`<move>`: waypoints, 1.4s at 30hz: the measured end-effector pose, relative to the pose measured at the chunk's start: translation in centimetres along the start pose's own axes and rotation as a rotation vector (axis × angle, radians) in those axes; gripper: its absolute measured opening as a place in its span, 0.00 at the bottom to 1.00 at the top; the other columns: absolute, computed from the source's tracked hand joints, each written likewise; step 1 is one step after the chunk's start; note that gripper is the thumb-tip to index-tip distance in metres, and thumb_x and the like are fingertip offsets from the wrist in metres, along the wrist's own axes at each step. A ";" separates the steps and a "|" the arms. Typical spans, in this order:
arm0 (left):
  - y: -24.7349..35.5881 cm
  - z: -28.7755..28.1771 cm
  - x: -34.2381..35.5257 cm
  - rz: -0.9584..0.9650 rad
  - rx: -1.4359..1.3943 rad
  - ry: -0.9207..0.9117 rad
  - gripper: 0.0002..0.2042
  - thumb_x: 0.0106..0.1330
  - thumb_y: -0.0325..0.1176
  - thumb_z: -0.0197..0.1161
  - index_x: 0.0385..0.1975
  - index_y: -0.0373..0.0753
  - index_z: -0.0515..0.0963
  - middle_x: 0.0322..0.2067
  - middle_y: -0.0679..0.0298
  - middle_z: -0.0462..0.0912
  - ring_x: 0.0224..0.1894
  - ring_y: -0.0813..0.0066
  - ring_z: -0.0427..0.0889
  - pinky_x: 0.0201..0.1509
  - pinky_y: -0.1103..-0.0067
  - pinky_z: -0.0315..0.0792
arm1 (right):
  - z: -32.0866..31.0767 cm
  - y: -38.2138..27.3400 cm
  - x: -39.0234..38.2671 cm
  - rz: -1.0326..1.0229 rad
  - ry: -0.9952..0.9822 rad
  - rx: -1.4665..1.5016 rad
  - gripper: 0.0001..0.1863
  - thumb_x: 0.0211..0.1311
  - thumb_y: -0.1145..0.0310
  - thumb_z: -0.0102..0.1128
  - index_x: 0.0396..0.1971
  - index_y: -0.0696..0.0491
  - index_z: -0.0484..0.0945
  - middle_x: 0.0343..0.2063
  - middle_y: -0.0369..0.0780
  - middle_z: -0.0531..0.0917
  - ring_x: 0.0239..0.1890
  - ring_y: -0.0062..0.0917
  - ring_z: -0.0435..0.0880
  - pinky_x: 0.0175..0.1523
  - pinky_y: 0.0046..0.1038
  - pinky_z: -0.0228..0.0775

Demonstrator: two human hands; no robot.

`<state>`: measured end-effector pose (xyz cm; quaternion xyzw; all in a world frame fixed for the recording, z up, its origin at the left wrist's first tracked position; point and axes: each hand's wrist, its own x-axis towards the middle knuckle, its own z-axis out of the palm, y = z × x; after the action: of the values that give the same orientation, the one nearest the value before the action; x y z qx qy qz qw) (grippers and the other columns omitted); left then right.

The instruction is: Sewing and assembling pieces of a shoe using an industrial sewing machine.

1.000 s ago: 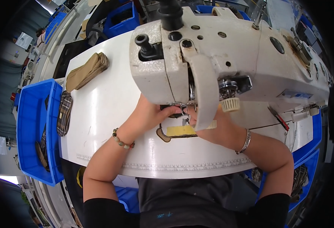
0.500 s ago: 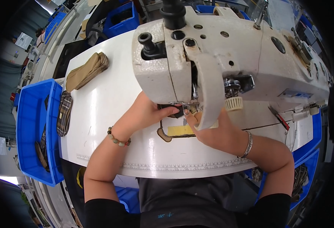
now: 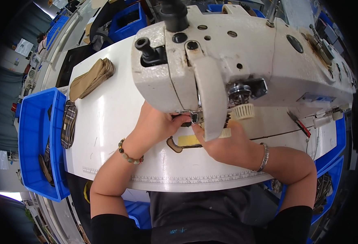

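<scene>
The white sewing machine [image 3: 158, 89] overhangs the table, and both my hands are at its needle area. My left hand [image 3: 158, 125] is closed, thumb and finger pinching a small dark piece of fabric [image 3: 186, 123] beside the presser foot [image 3: 194, 118]. My right hand [image 3: 225, 142] reaches in from the other side. Its thumb and finger are closed at the same dark piece, and the white curved lever hides some of its fingers. Just in front of the hands are a yellow strip [image 3: 188, 140] and a brown tab with a dark edge [image 3: 174, 145].
A stack of brown fabric pieces [image 3: 90, 79] lies at the table's far left. Plaid pieces [image 3: 68, 124] rest beside a blue bin [image 3: 38, 150]. Red-handled snips [image 3: 301, 125] lie at the right. A printed ruler [image 3: 195, 179] follows the near table edge [image 3: 211, 188].
My two hands have come closer together at the needle, the right thumb moving left toward the left fingertips. The machine appears slightly farther left as the view shifts.
</scene>
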<state>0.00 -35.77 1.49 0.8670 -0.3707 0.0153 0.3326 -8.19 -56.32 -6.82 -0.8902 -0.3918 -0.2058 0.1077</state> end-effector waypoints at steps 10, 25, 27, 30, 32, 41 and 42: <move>-1.0 0.4 0.0 0.049 0.113 0.046 0.19 0.44 0.28 0.77 0.40 0.40 0.84 0.39 0.56 0.85 0.42 0.55 0.83 0.45 0.66 0.76 | -3.8 -0.6 2.0 0.131 -0.037 0.099 0.18 0.48 0.73 0.59 0.41 0.61 0.82 0.15 0.40 0.74 0.17 0.32 0.78 0.22 0.35 0.69; -5.2 2.2 -0.9 0.021 0.273 -0.058 0.33 0.45 0.33 0.74 0.56 0.33 0.74 0.53 0.50 0.76 0.55 0.49 0.75 0.61 0.61 0.69 | -2.8 -0.6 2.0 0.256 0.068 0.231 0.07 0.44 0.68 0.62 0.14 0.54 0.79 0.18 0.41 0.77 0.21 0.32 0.82 0.24 0.35 0.72; -4.8 2.1 -1.1 -0.002 0.288 -0.043 0.32 0.46 0.33 0.74 0.55 0.33 0.74 0.53 0.50 0.76 0.55 0.49 0.75 0.61 0.61 0.68 | -2.8 -0.6 1.9 0.265 0.051 0.236 0.07 0.44 0.68 0.62 0.14 0.54 0.79 0.18 0.41 0.77 0.21 0.32 0.82 0.24 0.35 0.72; -4.1 2.0 -0.8 0.019 0.350 -0.029 0.30 0.48 0.33 0.73 0.55 0.34 0.75 0.53 0.50 0.76 0.55 0.49 0.75 0.61 0.61 0.69 | -2.8 -0.4 1.7 0.273 0.034 0.255 0.07 0.44 0.67 0.63 0.15 0.54 0.80 0.18 0.41 0.77 0.21 0.33 0.82 0.24 0.35 0.72; -4.0 1.8 -0.7 0.063 0.403 -0.028 0.30 0.48 0.33 0.73 0.54 0.34 0.75 0.52 0.51 0.77 0.54 0.49 0.76 0.60 0.61 0.69 | -2.9 -0.3 1.9 0.267 0.039 0.272 0.07 0.45 0.67 0.63 0.15 0.53 0.80 0.18 0.41 0.77 0.21 0.33 0.82 0.24 0.35 0.72; -2.6 2.2 -0.5 -0.025 0.195 0.045 0.18 0.48 0.34 0.73 0.42 0.41 0.82 0.39 0.62 0.84 0.42 0.61 0.82 0.49 0.68 0.76 | -3.0 0.0 2.2 0.295 0.173 0.243 0.07 0.49 0.67 0.63 0.16 0.53 0.80 0.18 0.41 0.78 0.20 0.32 0.82 0.24 0.35 0.72; -2.1 2.1 -0.4 -0.015 0.200 0.033 0.16 0.52 0.33 0.71 0.42 0.41 0.83 0.39 0.61 0.86 0.41 0.62 0.83 0.48 0.71 0.76 | -3.2 0.2 2.0 0.302 0.064 0.236 0.06 0.56 0.68 0.61 0.28 0.54 0.82 0.21 0.42 0.81 0.23 0.34 0.84 0.26 0.34 0.74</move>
<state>0.63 -35.62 -1.45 0.8983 -0.3553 0.0639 0.2507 -7.78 -56.29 -3.07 -0.9130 -0.2717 -0.1684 0.2535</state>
